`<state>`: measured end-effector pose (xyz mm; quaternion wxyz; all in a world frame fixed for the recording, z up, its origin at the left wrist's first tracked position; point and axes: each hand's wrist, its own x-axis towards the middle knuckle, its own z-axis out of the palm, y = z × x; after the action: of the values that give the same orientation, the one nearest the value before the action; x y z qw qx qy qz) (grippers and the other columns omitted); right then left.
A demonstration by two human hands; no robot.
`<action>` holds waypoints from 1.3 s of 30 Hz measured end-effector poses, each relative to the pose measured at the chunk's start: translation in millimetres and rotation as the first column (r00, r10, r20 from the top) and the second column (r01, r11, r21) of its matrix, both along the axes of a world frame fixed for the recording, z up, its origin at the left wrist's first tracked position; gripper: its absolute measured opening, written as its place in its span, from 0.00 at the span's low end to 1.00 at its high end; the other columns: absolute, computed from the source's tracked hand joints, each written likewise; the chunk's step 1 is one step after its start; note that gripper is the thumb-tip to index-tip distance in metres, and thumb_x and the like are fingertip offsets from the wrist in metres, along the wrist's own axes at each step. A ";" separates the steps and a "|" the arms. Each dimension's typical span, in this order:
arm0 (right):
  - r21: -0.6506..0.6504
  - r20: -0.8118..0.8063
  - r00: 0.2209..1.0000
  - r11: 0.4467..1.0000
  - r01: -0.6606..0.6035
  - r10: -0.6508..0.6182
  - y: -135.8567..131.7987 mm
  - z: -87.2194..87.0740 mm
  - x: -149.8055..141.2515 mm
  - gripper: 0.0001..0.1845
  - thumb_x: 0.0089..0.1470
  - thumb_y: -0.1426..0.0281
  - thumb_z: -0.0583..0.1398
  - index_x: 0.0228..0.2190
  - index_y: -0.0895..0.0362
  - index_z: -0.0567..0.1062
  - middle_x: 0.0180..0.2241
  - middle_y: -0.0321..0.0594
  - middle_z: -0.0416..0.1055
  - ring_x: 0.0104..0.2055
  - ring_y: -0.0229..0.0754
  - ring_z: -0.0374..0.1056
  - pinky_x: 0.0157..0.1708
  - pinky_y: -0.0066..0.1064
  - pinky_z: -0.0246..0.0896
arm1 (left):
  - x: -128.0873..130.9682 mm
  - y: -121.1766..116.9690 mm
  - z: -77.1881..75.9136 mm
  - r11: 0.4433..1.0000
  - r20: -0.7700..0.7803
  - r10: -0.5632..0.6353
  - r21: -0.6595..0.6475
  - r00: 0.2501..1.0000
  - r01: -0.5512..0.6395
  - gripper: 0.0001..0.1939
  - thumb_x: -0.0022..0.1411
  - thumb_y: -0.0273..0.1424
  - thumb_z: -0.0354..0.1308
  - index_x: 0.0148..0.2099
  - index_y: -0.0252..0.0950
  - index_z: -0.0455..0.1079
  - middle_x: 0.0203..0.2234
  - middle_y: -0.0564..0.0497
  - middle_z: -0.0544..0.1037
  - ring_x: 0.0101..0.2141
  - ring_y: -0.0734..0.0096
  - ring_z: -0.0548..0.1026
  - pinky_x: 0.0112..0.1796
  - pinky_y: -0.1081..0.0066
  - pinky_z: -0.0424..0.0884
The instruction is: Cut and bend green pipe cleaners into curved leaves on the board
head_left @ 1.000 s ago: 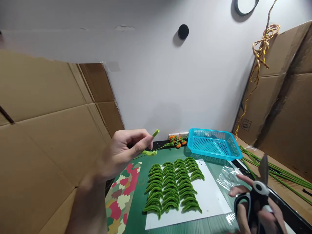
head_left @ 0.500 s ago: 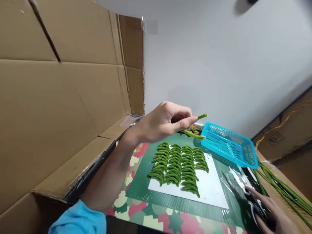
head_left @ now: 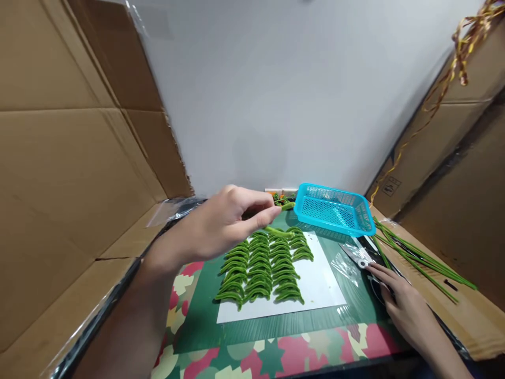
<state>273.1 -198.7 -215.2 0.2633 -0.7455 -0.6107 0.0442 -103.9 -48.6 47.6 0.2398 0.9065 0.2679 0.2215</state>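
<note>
My left hand (head_left: 240, 218) is closed in a pinch on cut green stem pieces, which look like long bean or garlic scape. One held piece (head_left: 281, 232) sticks out below the thumb, the end of another above it. Under and beyond this hand, curved green pieces (head_left: 258, 268) lie in several columns on a white sheet (head_left: 321, 279), the right column shorter. At the right, my right hand (head_left: 398, 295) is closed around the dark handles of a pair of scissors (head_left: 353, 255). The scissor blades point up and left, low over the green mat; the handles are partly hidden.
Behind the sheet stands a blue perforated basket (head_left: 335, 227). Long green stems (head_left: 422, 255) lie on cardboard at the right. Orange and green bits (head_left: 282, 199) show beside the basket. Clear plastic (head_left: 345, 271) lies near the scissors. Cardboard walls (head_left: 71, 210) rise on both sides.
The view has turned to the right and pulled back. My left hand, still holding the green pieces, has come lower toward the columns. My right hand stays on the scissors.
</note>
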 end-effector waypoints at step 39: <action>0.288 -0.453 0.784 0.902 -0.322 0.425 -27.8 96.3 -73.8 0.08 0.69 0.65 0.62 0.41 0.52 0.83 0.39 0.40 0.83 0.41 0.43 0.79 0.42 0.30 0.72 | 93.0 -49.7 -88.6 0.884 -0.334 -0.465 -0.133 0.820 0.448 0.17 0.79 0.39 0.46 0.38 0.39 0.66 0.26 0.53 0.70 0.25 0.70 0.64 0.28 0.67 0.55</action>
<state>199.4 -226.5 -118.9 0.4715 -0.5416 -0.6571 0.2292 -10.9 -98.3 -41.0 0.2551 0.9628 0.0873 -0.0166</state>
